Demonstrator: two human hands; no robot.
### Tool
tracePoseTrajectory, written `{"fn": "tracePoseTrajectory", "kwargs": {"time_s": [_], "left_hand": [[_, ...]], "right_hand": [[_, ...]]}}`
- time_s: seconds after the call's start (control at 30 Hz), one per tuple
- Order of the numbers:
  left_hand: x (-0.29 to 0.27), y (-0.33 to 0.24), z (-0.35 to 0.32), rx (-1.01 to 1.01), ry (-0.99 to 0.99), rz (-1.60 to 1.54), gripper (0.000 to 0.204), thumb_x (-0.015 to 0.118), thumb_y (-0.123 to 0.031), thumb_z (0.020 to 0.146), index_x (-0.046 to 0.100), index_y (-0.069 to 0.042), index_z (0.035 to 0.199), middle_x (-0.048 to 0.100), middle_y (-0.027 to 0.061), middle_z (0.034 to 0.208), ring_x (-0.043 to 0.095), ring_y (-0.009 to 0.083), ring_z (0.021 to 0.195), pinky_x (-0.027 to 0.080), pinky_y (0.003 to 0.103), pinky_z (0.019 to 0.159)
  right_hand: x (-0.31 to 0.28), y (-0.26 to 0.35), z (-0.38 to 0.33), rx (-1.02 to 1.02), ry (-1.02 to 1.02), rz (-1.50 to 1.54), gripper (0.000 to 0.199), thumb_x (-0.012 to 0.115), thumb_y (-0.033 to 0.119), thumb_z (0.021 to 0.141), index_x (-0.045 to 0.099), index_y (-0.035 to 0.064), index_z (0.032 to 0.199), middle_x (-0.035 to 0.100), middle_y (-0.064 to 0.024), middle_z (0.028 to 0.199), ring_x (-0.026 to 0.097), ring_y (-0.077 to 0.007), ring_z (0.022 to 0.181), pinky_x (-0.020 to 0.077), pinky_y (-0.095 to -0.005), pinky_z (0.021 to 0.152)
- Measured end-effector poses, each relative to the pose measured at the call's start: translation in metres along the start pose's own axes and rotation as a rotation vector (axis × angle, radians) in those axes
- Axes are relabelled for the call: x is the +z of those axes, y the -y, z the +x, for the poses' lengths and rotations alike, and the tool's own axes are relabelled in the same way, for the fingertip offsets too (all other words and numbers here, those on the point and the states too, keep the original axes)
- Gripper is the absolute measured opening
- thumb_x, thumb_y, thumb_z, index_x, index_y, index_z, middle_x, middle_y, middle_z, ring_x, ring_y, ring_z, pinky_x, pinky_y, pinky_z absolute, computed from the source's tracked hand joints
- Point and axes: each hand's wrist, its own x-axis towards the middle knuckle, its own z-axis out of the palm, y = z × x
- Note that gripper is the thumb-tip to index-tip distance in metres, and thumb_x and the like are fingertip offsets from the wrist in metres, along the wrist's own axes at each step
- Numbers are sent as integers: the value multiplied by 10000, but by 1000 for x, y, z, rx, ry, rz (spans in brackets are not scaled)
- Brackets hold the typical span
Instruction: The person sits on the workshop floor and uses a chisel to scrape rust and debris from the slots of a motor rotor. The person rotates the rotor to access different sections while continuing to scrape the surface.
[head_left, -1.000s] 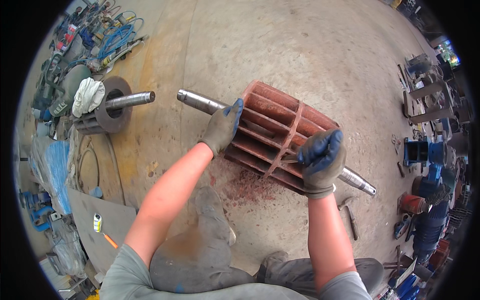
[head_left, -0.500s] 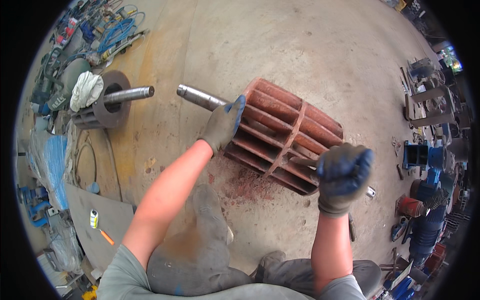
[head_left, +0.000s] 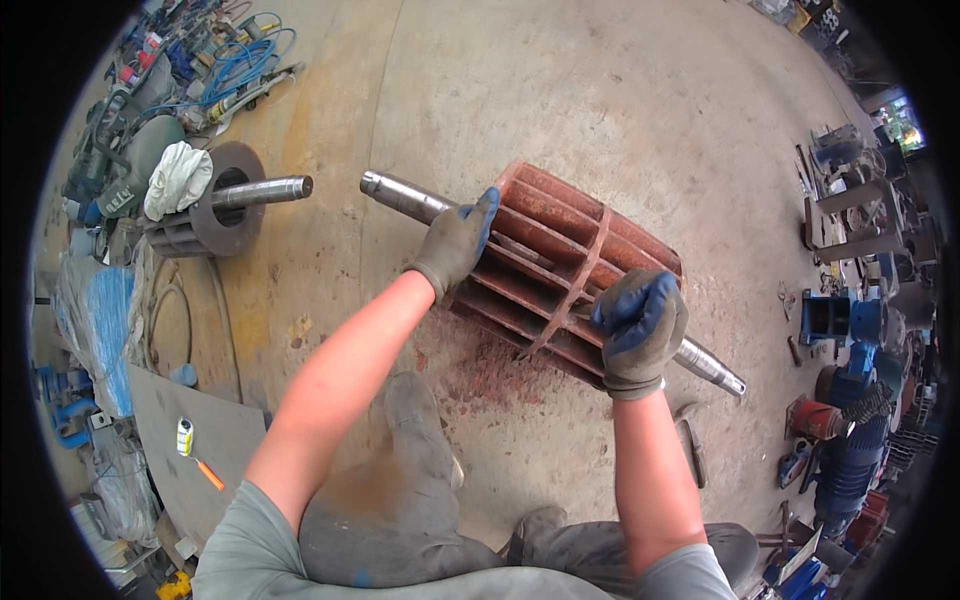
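Observation:
A rusty red slatted drum, with lengthwise ribs, a middle band and a steel shaft through it, lies tilted in front of me. My left hand, in a grey and blue glove, grips the drum's left end rim near the shaft. Over the drum's lower right part my right hand, gloved alike, is closed in a fist. Whatever it holds is mostly hidden by the fingers, close to the ribs. Reddish rust crumbs lie on the floor beneath the drum.
At left stands a dark drum with its own shaft and a white cloth. A paint roller with orange handle rests on a grey sheet. Tools and blue cables crowd the far left; machine parts line the right.
My right fist has moved left and slightly up along the drum, uncovering more of the right shaft end. My left hand keeps its grip on the rim.

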Motion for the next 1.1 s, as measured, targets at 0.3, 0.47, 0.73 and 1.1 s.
{"fn": "tracePoseTrajectory", "kwargs": {"time_s": [0.3, 0.47, 0.73, 1.1], "left_hand": [[0, 2, -5, 47, -37, -37, 916, 445, -801, 1101, 682, 53, 873, 606, 222, 752, 567, 376, 750, 522, 511, 848], [-2, 0, -6, 2, -10, -38, 917, 446, -794, 1105, 715, 65, 931, 644, 239, 784, 607, 385, 780, 533, 502, 866], [1, 3, 0, 15, -27, -52, 907, 448, -769, 1116, 739, 78, 970, 686, 296, 854, 670, 462, 866, 535, 532, 915], [0, 1, -3, 2, -5, -49, 928, 433, -784, 1113, 735, 78, 952, 704, 279, 851, 677, 462, 862, 542, 526, 910]], "right_hand": [[17, 14, 11, -130, -42, -343, 520, 405, 418, 1217, 520, 77, 842, 499, -43, 676, 499, -140, 529, 432, -306, 481], [20, 9, 4, -28, -177, 330, 531, 435, 464, 1207, 537, 74, 861, 499, -40, 667, 509, -139, 534, 440, -296, 508], [12, 6, -2, -121, -156, 230, 540, 370, 499, 1217, 545, 93, 908, 469, -27, 674, 456, -142, 506, 444, -312, 470], [18, 3, -4, -146, -71, 13, 553, 393, 454, 1221, 519, 88, 825, 533, -55, 671, 539, -165, 523, 453, -316, 477]]}}
